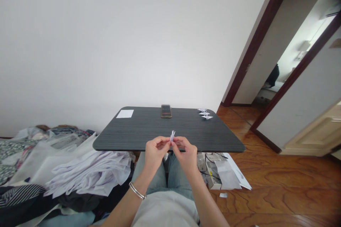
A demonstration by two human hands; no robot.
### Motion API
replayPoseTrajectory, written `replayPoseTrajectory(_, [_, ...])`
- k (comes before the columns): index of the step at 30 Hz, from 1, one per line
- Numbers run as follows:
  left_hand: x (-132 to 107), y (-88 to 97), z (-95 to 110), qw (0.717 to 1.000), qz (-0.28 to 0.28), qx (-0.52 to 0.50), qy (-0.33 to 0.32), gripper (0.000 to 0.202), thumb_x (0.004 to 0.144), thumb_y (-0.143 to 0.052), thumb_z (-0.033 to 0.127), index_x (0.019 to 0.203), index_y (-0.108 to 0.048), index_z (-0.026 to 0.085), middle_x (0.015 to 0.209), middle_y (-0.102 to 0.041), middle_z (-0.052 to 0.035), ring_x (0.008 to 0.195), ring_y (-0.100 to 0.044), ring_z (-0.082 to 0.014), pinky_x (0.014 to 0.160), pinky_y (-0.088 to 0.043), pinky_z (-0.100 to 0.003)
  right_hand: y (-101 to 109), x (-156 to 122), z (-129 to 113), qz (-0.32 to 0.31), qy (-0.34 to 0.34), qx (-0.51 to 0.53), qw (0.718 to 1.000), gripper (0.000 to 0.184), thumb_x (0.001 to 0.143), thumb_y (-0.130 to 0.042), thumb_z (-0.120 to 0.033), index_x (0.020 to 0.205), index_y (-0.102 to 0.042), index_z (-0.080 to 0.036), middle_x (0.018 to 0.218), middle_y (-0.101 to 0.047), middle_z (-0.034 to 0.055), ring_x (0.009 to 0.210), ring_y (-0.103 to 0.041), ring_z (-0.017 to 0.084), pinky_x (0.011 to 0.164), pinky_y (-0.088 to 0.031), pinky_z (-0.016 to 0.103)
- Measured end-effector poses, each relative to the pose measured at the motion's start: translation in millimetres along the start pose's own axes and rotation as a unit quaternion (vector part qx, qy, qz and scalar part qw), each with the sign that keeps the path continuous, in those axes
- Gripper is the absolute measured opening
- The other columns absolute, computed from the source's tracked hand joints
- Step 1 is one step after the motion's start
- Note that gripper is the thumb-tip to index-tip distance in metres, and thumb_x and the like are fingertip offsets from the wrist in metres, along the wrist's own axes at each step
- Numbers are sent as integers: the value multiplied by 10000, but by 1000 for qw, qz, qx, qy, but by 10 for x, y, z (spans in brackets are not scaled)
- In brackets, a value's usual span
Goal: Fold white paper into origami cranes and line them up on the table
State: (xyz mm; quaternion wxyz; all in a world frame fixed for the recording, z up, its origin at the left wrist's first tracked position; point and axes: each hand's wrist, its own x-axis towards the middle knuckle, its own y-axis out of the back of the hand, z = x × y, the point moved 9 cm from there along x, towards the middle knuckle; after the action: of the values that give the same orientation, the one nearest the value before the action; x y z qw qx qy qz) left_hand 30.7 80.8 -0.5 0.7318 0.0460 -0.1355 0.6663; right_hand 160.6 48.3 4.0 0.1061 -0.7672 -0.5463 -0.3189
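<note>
Between my two hands, just above the near edge of the dark table (144,127), is a small piece of folded white paper (172,135) with narrow points standing upward. My left hand (157,149) pinches its left side between thumb and fingers. From the right, my right hand (185,150) pinches the same folded paper. The lower part of the paper is hidden by my fingertips. Three folded paper cranes (205,114) sit in a group at the table's far right corner. A stack or sheet of white paper (125,114) lies at the far left.
A phone (166,111) rests at the middle of the table's back edge, near the white wall (119,42). Clothes (90,172) are heaped on the left. Under the table's right side are a white box (214,181), cables and papers. A doorway opens at right.
</note>
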Motion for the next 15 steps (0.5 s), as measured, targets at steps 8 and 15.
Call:
replayPoseTrajectory(8, [-10,-24,-21,1000,6,-12,-1,98,633,-694,207,703,-679,139,695,-718,-49,639,-670,-179,595,-531,-252,42,-4,-19,18,5,-21,1000,103,788,-542,-198,858,-613,-223,742,-713,26,641,-679,185,617,-542,281])
replayPoseTrajectory(15, [-13,-14,106,995,-13,70,-74,71,698,-654,208,735,-666,149,724,-689,-37,654,-634,-154,640,-504,-242,-26,-11,84,4,-35,105,994,109,810,-569,-262,868,-636,-198,810,-704,62,689,-660,187,656,-544,309])
